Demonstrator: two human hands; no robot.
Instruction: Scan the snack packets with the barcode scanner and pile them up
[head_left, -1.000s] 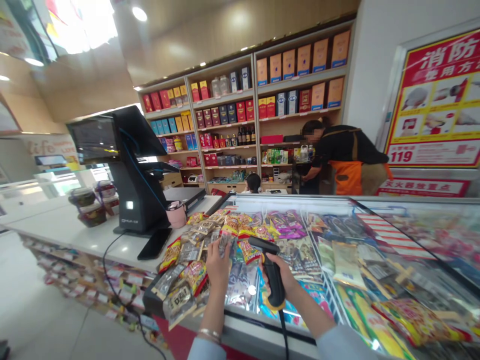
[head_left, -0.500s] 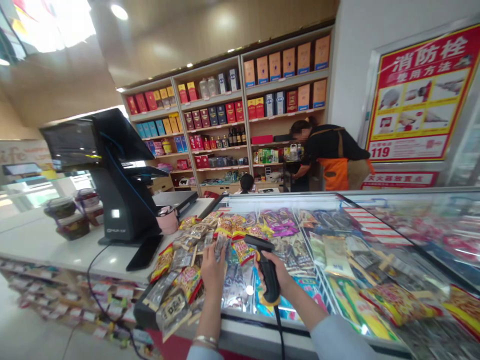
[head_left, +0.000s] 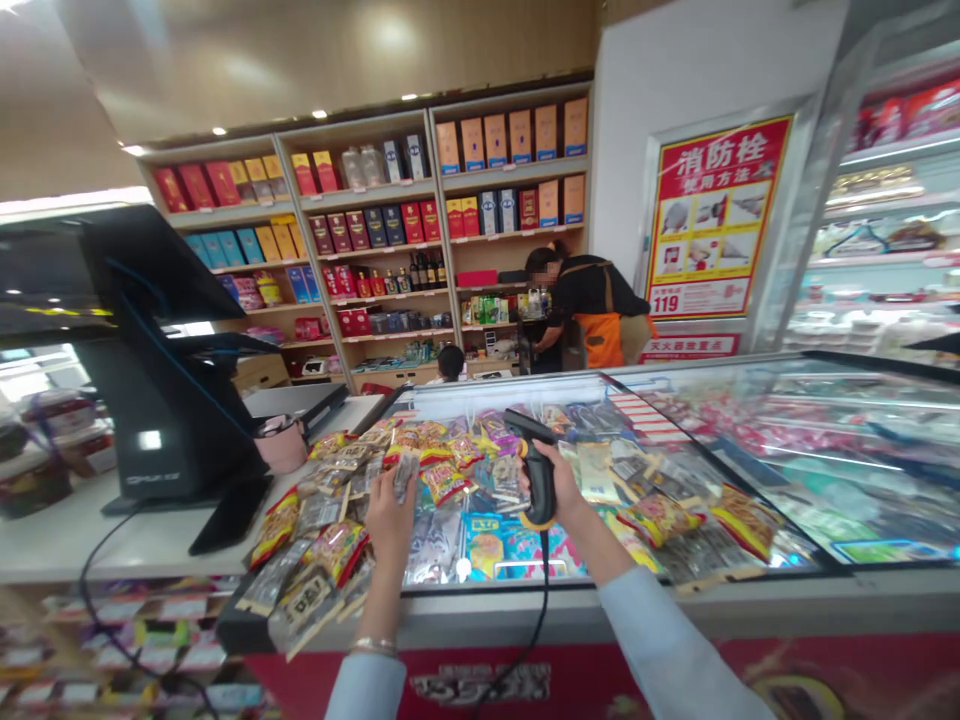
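My right hand (head_left: 561,490) is wrapped round the grip of a black and yellow barcode scanner (head_left: 540,480), held above the glass-topped freezer, its cable hanging down over the front. My left hand (head_left: 390,515) is closed on a small clear-and-grey snack packet (head_left: 406,476), partly hidden by the fingers. Around that hand lies a heap of snack packets, among them a red and yellow bag (head_left: 337,548) and a grey packet (head_left: 306,600). Another red and yellow bag (head_left: 444,482) rests on the glass between my hands.
A black checkout terminal (head_left: 161,400) and a pink cup (head_left: 281,443) stand on the white counter at left. More snack bags (head_left: 660,520) lie on the freezer (head_left: 795,570) to the right. Behind it, a person (head_left: 592,290) in an orange apron bends by the shelves; another head (head_left: 451,362) shows nearby.
My view has swung to the right, so the scene sits further left. The scanner in my right hand has moved right over the freezer. My left hand keeps the packet near the heap.
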